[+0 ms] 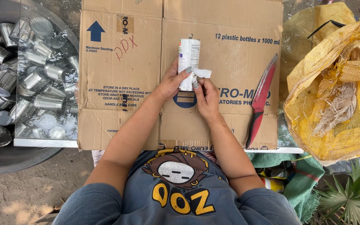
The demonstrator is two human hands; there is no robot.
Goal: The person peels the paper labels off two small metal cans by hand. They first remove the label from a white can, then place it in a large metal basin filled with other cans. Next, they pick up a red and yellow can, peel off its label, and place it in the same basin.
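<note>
Over the cardboard, left hand (172, 82) grips the can (188, 62) while right hand (206, 96) pinches its torn label (201, 73), mid-peel; a steady pull seems needed.

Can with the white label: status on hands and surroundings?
Left hand grips the can. Right hand pinches a torn label strip. Red knife lies apart on the cardboard.
</note>
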